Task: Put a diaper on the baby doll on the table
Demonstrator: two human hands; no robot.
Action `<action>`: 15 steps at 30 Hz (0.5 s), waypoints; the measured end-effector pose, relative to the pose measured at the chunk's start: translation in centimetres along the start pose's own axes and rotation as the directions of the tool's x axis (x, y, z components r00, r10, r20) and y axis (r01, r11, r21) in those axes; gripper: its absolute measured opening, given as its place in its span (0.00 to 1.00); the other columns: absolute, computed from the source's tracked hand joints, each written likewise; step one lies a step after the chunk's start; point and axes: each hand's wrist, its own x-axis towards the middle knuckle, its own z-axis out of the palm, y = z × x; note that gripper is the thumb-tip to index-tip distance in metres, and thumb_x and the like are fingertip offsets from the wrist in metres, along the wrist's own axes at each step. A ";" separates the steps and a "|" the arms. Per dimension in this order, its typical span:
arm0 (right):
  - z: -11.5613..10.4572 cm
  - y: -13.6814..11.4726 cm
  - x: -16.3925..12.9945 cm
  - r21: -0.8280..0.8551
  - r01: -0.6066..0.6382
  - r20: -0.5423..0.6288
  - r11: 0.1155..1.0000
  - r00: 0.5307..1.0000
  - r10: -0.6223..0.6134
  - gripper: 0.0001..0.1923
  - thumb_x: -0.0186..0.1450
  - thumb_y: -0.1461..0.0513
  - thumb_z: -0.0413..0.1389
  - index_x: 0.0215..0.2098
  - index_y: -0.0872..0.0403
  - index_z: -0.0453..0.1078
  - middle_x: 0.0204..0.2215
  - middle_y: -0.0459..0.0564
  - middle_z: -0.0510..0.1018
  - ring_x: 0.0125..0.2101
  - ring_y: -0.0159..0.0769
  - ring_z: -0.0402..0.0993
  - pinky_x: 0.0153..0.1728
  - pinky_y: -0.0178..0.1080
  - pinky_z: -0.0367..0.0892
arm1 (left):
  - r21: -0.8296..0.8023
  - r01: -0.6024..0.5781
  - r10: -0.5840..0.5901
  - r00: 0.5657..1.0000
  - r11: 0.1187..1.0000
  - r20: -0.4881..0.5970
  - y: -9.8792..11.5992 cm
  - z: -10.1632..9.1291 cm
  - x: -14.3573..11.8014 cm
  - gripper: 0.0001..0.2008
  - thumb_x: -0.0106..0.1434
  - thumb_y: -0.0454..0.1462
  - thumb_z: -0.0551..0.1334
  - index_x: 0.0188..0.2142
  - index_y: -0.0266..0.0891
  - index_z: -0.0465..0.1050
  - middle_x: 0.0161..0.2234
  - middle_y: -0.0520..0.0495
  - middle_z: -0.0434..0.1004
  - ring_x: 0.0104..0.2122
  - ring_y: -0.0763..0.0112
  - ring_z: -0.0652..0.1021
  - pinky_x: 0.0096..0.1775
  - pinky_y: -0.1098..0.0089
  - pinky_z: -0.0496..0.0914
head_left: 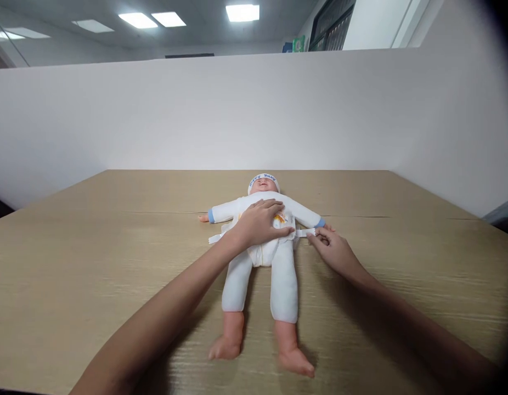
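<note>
Right hand (335, 251): thumb and fingertips together, pinched, as far as I can see, on the outer end of a white side tab (304, 233). Tab lies leftward from these fingers, long axis crosswise to the doll (283, 282), running back to the waist of the diaper (263, 255); right hand has hold of the outer end. Left hand (260, 222) laid flat over the diaper front, its fingers nearly together, thumb spread toward the tab's inner end. Opposite tab (214, 239) sticks out beyond my left wrist, nothing gripping it. Diaper sits around the doll's hips; doll on its back in the middle of the desk (114, 274), head away from me, bare feet my way. One doll hand (328, 227) just beyond my right fingertips. White partition (254, 115) behind the desk
</note>
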 end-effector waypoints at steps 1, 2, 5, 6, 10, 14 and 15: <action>-0.2 -0.4 0.2 0.029 0.005 0.003 1.000 1.000 -0.005 0.25 0.67 0.38 0.55 0.26 0.46 0.67 0.21 0.45 0.72 0.24 0.41 0.67 0.29 0.42 0.61 | 0.001 0.003 -0.003 1.000 1.000 -0.003 0.0 0.0 0.0 0.35 0.72 0.58 0.70 0.69 0.40 0.76 0.72 0.38 0.75 0.72 0.44 0.72 0.73 0.47 0.64; -0.5 -0.9 0.3 0.056 0.009 0.001 0.998 1.000 -0.009 0.25 0.68 0.39 0.55 0.26 0.46 0.67 0.21 0.45 0.71 0.24 0.40 0.67 0.29 0.41 0.61 | 0.003 0.005 -0.005 1.000 1.000 -0.003 -0.1 0.0 -0.1 0.35 0.72 0.58 0.70 0.69 0.40 0.76 0.72 0.38 0.75 0.72 0.44 0.72 0.73 0.47 0.64; -1.1 -2.6 1.0 0.123 0.025 -0.026 0.992 0.999 -0.022 0.23 0.70 0.43 0.55 0.25 0.47 0.64 0.22 0.43 0.67 0.26 0.38 0.64 0.30 0.40 0.59 | 0.011 0.018 -0.018 1.000 1.000 -0.002 -0.1 -0.2 -0.2 0.35 0.73 0.59 0.69 0.69 0.41 0.76 0.72 0.39 0.75 0.73 0.45 0.72 0.74 0.48 0.63; -1.1 -3.3 1.4 0.139 0.036 -0.036 0.990 0.999 -0.031 0.23 0.70 0.44 0.55 0.24 0.48 0.63 0.22 0.42 0.66 0.26 0.37 0.64 0.30 0.39 0.58 | 0.012 0.024 -0.024 1.000 1.000 0.000 0.0 -0.3 -0.2 0.35 0.73 0.59 0.69 0.69 0.41 0.75 0.72 0.40 0.75 0.73 0.46 0.72 0.74 0.49 0.63; 0.5 -6.7 3.3 0.185 0.113 -0.015 0.976 0.994 -0.113 0.21 0.70 0.48 0.55 0.24 0.48 0.61 0.23 0.42 0.67 0.29 0.36 0.65 0.33 0.39 0.59 | -0.007 0.030 -0.030 1.000 1.000 0.004 0.3 -0.6 -0.3 0.34 0.73 0.56 0.69 0.69 0.39 0.75 0.72 0.39 0.75 0.73 0.47 0.72 0.75 0.49 0.62; 3.1 -9.5 5.1 0.189 0.207 0.066 0.960 0.973 -0.222 0.17 0.68 0.52 0.55 0.24 0.48 0.59 0.22 0.41 0.65 0.28 0.36 0.63 0.33 0.40 0.58 | -0.081 -0.012 0.008 0.999 0.997 -0.046 0.3 -0.6 -0.2 0.19 0.70 0.45 0.73 0.56 0.41 0.81 0.63 0.40 0.83 0.65 0.47 0.79 0.68 0.49 0.70; 3.5 -9.8 5.3 0.185 0.227 0.084 0.956 0.966 -0.245 0.17 0.68 0.52 0.56 0.24 0.48 0.59 0.22 0.41 0.65 0.28 0.36 0.62 0.33 0.40 0.58 | -0.119 -0.028 0.021 0.998 0.992 -0.054 0.1 -0.7 -0.1 0.16 0.68 0.42 0.73 0.53 0.42 0.81 0.60 0.40 0.84 0.63 0.47 0.80 0.66 0.49 0.72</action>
